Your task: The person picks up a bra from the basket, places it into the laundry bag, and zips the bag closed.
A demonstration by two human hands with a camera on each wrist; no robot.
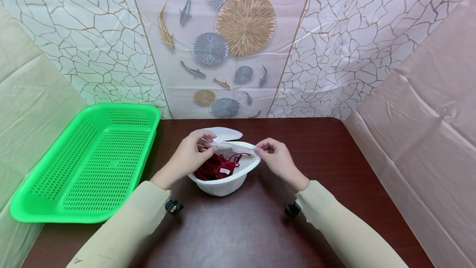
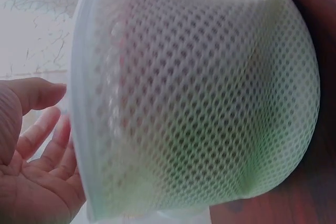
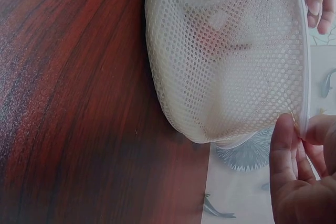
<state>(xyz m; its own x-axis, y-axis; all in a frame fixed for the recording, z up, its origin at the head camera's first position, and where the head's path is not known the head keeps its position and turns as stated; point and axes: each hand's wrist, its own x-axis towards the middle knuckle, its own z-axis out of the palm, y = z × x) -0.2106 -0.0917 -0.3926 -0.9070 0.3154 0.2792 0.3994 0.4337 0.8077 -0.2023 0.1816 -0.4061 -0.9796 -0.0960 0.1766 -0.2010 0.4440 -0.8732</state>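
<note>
A white mesh laundry bag (image 1: pixel 223 186) stands on the table with its round mouth facing up. Inside lies a bunched dark red garment (image 1: pixel 213 168) with thin straps and a white tag. My right hand (image 1: pixel 277 158) pinches the rim on the right side between thumb and fingers. At the rim's far left my left hand (image 1: pixel 189 152) hovers over the mouth, its thumb and forefinger apart in the left wrist view; the bag's rim partly hides its other fingers. Behind the mouth, a white mesh lid (image 1: pixel 223 132) is folded back.
On the left a large green plastic basket (image 1: pixel 146 152) with slotted sides stands close to my left arm. The dark wooden table (image 1: pixel 316 144) meets patterned cloth walls (image 1: pixel 238 90) at the back and sides.
</note>
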